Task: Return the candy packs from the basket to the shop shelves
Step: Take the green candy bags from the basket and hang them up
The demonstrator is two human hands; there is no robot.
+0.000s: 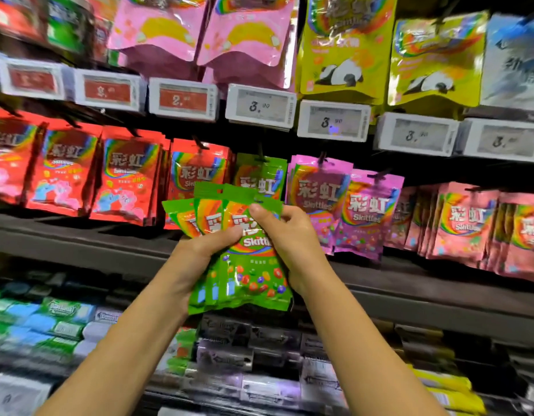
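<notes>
Several green Skittles packs point(247, 265) are fanned out in front of the middle shelf row. My left hand point(199, 250) grips the stack from the left, thumb across the front pack. My right hand point(289, 235) pinches the upper right of the front pack, thumb on its face and fingers behind. Just behind the fan, more green Skittles packs point(261, 175) hang on a peg. The basket is out of view.
Red Skittles packs point(130, 175) hang to the left and pink Skittles packs point(346, 205) to the right on the same row. Price tags point(259, 106) line the rail above, under pink and yellow pouches. Gum boxes point(58, 319) fill the lower shelf.
</notes>
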